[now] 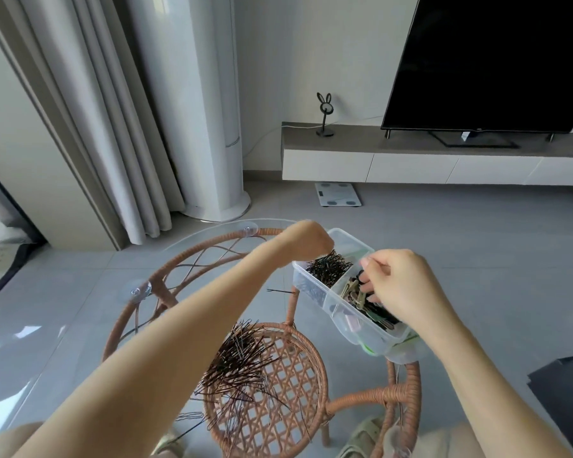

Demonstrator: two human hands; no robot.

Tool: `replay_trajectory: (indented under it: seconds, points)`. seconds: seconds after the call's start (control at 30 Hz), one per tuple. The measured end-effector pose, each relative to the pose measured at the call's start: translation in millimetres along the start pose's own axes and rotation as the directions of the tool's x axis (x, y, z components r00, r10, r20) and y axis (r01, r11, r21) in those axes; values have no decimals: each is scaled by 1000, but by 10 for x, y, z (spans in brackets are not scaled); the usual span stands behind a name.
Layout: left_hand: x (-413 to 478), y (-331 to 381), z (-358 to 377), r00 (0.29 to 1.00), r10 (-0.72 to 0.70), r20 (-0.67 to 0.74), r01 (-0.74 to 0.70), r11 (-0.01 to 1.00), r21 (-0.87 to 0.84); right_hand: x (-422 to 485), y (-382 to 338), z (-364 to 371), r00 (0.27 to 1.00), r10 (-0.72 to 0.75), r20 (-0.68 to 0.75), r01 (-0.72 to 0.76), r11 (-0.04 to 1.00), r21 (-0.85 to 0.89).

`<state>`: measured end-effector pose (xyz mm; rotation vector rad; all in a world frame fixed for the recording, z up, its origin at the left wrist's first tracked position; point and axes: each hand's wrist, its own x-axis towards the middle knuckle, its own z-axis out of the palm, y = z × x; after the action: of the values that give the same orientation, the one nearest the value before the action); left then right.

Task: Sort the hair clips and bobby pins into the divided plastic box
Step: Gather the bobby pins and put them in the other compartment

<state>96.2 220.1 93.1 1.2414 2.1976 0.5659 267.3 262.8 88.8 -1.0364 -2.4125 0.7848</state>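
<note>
Grey floor tiles lie under a round glass table top on a woven rattan frame (265, 231). At the far right side stands a clear divided plastic box (311, 289). The left hand (306, 241), fingers curled, pinches a bunch of black bobby pins (328, 267) over the left compartment. The right hand (401, 282) has bent fingers among beige and black hair clips (354, 290) in the middle compartment; if it grips any, I cannot tell. A loose pile of dark bobby pins (242, 365) lies beside the left forearm.

A home living room: television (490, 61), curtains (113, 127), low cabinet (411, 166).
</note>
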Motion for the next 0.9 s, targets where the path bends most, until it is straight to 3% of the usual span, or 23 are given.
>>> replay_trajectory:
  seconds: [0.07,0.1,0.17,0.23,0.33,0.43,0.67,0.8,0.9]
  points:
    - [-59,-151,-94,998,-36,-57,20,966,-256,-182,-95,160,997,-75,9,76,997,-20]
    - [-99,-266,-110,988,-51,-149,10,965,-261,-293,-168,272,990,-131,52,133,990,-40]
    - [-213,-532,-27,951,-3,-308,18,999,47,-466,-276,530,960,-217,175,227,973,-38]
    - [-302,-839,176,969,55,-243,7,969,248,-498,-265,825,942,-226,250,242,970,-37]
    - [-365,-1155,497,997,76,-2,-73,956,283,-390,-189,1135,965,-116,234,141,985,-96]
    - [-444,-1338,622,983,182,-32,-169,954,246,-327,-172,1347,977,-84,196,112,984,-136]
    - [-1106,-1615,763,931,363,-24,-362,931,47,-396,-24,1609,947,-207,245,253,951,-175]
    - [-1471,-1623,821,933,335,-131,-351,927,-132,-752,25,1565,890,-342,301,374,926,-54]
    - [-1649,-1632,777,916,218,-337,-283,947,-154,-1018,81,1435,880,-389,273,376,921,102]
